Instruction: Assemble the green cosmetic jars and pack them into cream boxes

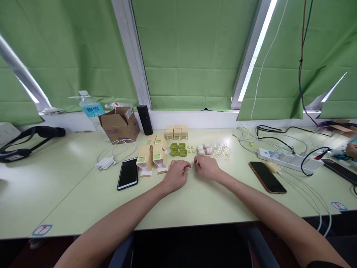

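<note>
My left hand (177, 175) rests on the table, fingers curled in, with nothing visible in it. Just to its right lies my right hand (206, 167), also loosely closed and seemingly bare. Beyond my left hand sit several small green square trays (174, 152). Tiny yellowish pieces (190, 149) lie between these and several pale pink cylinders (208, 151). Clear plastic cups (227, 152) with yellow spots at the bottom stand behind my right hand. To the left are open kraft paper boxes (144, 157) with flaps out; closed kraft boxes (177, 133) stand in a row farther back.
A phone (128, 174) and white charger (105, 163) lie left; another phone (267, 177) and a power strip (287, 160) lie right among cables. A cardboard box (119, 124), water bottle (93, 111) and black cylinder (145, 120) stand behind. Another person's hand (351, 149) shows far right.
</note>
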Motion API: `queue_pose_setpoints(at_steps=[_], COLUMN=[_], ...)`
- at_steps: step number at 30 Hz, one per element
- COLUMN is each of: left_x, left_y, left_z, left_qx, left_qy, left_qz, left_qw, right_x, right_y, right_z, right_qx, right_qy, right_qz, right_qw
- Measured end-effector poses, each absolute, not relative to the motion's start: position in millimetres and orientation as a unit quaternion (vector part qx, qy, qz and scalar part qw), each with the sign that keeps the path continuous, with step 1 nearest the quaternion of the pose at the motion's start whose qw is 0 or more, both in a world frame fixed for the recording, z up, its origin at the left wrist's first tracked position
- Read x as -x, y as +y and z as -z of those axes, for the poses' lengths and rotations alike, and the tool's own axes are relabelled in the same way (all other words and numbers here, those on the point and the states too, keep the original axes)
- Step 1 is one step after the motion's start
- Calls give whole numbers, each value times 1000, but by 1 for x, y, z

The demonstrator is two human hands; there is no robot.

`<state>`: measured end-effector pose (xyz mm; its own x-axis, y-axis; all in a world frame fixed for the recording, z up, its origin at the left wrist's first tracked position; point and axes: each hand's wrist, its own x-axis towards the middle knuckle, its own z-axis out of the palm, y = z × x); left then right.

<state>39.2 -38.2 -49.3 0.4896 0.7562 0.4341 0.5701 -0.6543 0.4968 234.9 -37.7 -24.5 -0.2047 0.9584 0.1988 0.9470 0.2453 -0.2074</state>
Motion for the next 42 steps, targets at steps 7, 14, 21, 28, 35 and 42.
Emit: queue_pose_setpoints(at_steps=[7,14,21,28,35,42], left_x=[-32,-32,-40,-47,-47,-24], left_y=[-32,-29,-31,-19,-31,-32], left_z=[46,48,42,20,18,8], left_qx=[-861,-862,-873,-890,-907,-887], left_qy=[444,472,465,448,409,424], left_qz=[-246,-183,-122,-43,-101,-183], left_qw=[36,-37,-75,-77,-19,24], right_x=[-230,-238,-238,-237,-238,-243], right_y=[-54,-54,-52,-53,-49,-43], right_z=[34,28,31,32,37,41], right_qx=[591,583,580,577,577,599], right_qy=[-802,-806,-807,-807,-803,-785], right_qz=[-16,-53,-57,-55,-59,-4], right_qw=[80,84,97,107,134,159])
